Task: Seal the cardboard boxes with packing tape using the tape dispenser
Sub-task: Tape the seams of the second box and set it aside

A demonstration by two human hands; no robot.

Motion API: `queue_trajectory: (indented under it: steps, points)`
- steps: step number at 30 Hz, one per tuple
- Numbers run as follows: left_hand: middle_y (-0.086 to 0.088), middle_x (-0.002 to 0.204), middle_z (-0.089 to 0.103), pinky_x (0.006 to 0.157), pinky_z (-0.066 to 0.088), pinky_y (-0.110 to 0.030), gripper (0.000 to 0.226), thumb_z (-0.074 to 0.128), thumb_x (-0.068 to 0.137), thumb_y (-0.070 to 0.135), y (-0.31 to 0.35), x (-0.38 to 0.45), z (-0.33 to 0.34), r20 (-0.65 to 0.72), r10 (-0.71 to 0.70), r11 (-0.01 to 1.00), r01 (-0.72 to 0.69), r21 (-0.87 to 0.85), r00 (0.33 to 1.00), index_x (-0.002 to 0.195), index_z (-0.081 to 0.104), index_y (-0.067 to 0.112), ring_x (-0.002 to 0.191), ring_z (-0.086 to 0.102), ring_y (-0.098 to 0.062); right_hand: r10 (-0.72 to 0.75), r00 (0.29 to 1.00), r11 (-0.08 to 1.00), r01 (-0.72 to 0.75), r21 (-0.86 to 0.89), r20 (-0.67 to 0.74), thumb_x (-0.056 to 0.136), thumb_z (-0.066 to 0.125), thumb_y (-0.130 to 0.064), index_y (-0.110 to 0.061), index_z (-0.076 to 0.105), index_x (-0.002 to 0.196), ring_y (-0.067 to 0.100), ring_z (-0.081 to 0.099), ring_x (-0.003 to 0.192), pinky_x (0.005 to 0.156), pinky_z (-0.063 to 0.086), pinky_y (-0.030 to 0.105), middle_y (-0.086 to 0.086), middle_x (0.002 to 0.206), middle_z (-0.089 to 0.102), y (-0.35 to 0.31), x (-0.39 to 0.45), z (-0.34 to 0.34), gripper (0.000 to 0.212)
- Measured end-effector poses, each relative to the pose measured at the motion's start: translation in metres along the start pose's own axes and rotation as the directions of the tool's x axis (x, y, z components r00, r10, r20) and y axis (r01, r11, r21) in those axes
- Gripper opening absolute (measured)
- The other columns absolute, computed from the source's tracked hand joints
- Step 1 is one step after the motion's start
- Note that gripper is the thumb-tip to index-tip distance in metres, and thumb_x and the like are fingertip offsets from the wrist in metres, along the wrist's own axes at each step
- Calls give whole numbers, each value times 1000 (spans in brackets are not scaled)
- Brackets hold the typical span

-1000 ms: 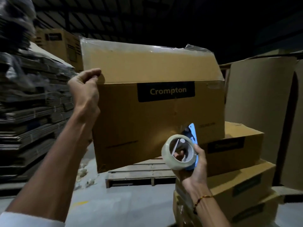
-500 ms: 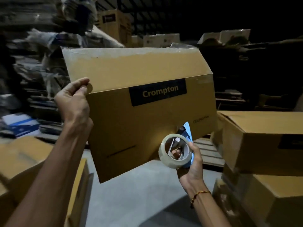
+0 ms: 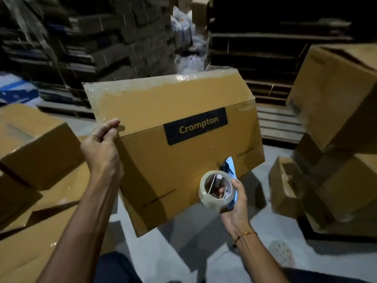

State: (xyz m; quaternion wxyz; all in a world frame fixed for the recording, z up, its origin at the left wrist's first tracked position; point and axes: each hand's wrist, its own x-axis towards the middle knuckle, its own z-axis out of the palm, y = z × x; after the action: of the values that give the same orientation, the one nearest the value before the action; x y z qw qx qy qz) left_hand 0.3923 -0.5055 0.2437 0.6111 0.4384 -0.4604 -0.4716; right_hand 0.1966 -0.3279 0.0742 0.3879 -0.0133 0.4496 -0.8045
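1. At my far left, a pile of boxes point(image 3: 30, 152) crowds the lower corner, its tilted edges reaching in toward my left forearm.
2. My left hand point(image 3: 102, 148) holds the box point(image 3: 173, 152) at its upper left edge, at the fold line; thumb and fingers pinch the cardboard there, fingers pressed together.
3. The box hangs in the air, tilted, its lower corner pointing down at the floor point(image 3: 183, 237). A black label point(image 3: 195, 125) reads "Crompton". Clear tape point(image 3: 142, 84) runs along its top edge, wrinkled at the corners.
4. Below the box there is a strip of bare grey floor between the left pile and the right stack; my dark-clad legs show at the bottom edge.
5. My right hand point(image 3: 236, 203) grips the dispenser point(image 3: 226, 180), fingers curled round its blue frame, with a finger inside the roll's core. The roll point(image 3: 216, 193) faces me. The dispenser's tip is at the box's lower right face; I cannot tell if it touches.
6. A bracelet point(image 3: 244, 235) sits on my right wrist.
7. At right, stacked boxes point(image 3: 336, 139) stand close to the held box's right edge, the top one tilted.
8. Behind, dim stacks of flat cardboard point(image 3: 91, 37) and pallets point(image 3: 279, 123) close off the room.
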Motion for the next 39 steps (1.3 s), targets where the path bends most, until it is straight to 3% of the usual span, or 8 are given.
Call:
queue_trajectory:
  steps: [13, 17, 24, 28, 30, 33, 36, 39]
  points:
    - [4, 105, 73, 105, 48, -28, 35, 55, 96, -4, -214, -43, -10, 10, -234, 946, 225, 232, 972, 90, 72, 26, 114, 65, -9, 202, 933, 979, -190, 70, -298, 64, 79, -51, -17, 56, 136, 30, 55, 117, 112, 32, 54, 22, 144, 49, 110, 53, -121, 83]
    - [-1, 115, 71, 95, 48, -16, 34, 53, 98, -3, -242, -54, -28, -92, -314, 907, 328, 266, 945, 89, 71, 25, 118, 62, -9, 232, 922, 973, -219, 78, -311, 84, 62, -42, -15, 56, 139, 35, 50, 132, 115, 33, 52, 19, 141, 54, 113, 55, -118, 61]
    - [-4, 125, 63, 93, 53, -31, 25, 65, 93, 12, -275, -63, -56, -212, -371, 817, 426, 389, 904, 90, 73, 36, 115, 62, -19, 243, 935, 967, -214, 136, -257, 81, 68, -41, -14, 62, 133, 34, 45, 138, 118, 29, 51, 18, 143, 53, 107, 40, -107, 59]
    - [-4, 103, 59, 65, 45, -27, 34, 52, 99, 12, -265, -68, -52, -158, -603, 721, 619, 311, 782, 132, 56, 22, 81, 55, -12, 205, 956, 979, -197, 58, -212, 76, 76, -49, -20, 67, 119, 27, 57, 122, 113, 38, 46, 14, 130, 60, 91, 21, -97, 53]
    - [-2, 103, 58, 75, 45, -36, 52, 48, 101, 15, -260, -78, -51, -128, -692, 661, 695, 284, 710, 148, 35, 32, 83, 54, -15, 180, 969, 982, -187, -27, -168, 61, 83, -60, -19, 61, 125, 27, 57, 119, 111, 41, 47, 11, 127, 58, 83, 14, -94, 78]
    - [-3, 142, 45, 99, 44, -61, 76, 54, 102, 27, -267, -93, -55, -154, -808, 528, 815, 239, 569, 158, 4, 39, 120, 52, -37, 170, 983, 981, -162, 109, -65, 86, 65, -43, -10, 53, 141, 30, 52, 131, 114, 36, 46, 15, 135, 58, 68, 13, -86, 65]
    - [-5, 147, 48, 96, 48, -58, 57, 52, 103, 36, -284, -112, -58, -96, -881, 428, 868, 253, 462, 154, 28, 26, 124, 52, -38, 174, 983, 984, -172, 47, -52, 86, 65, -37, -7, 55, 135, 31, 57, 121, 109, 39, 43, 15, 124, 62, 58, 18, -82, 58]
    - [-8, 137, 58, 98, 49, -51, 43, 52, 104, 23, -299, -122, -62, -68, -874, 451, 856, 253, 481, 145, 40, 24, 117, 57, -33, 210, 977, 978, -210, -8, -37, 89, 61, -32, -18, 63, 119, 22, 56, 97, 95, 45, 39, 9, 109, 60, 61, 18, -90, 33]
